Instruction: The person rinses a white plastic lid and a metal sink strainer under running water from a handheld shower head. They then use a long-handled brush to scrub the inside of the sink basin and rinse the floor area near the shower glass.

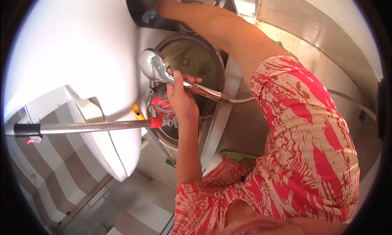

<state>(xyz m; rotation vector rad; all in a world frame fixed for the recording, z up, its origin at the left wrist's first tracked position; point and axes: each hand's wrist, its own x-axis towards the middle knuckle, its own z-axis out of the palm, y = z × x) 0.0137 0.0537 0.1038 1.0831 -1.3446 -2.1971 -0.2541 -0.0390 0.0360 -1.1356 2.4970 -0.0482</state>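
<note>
My left hand (183,100) is closed around the handle of a chrome hand shower (202,91), whose head tilts over a round brown-rimmed tub (219,56). Murky liquid lies in the tub, with fine streaks beside the shower head. Near my left wrist, a grey string mop (165,103) with red parts rests at the lower tub. Its metal pole (98,127) runs off to the left. My right hand (168,7) reaches to a dark, shiny surface (150,17) beyond the tub; its fingers are partly hidden, and whether it grips anything cannot be told.
A large white rounded fixture (92,45) fills the left, with a yellow piece (137,111) at its edge. A flexible metal hose (349,98) passes behind my right arm. A pale raised ledge (220,121) borders the tub. A green slipper (237,156) shows below.
</note>
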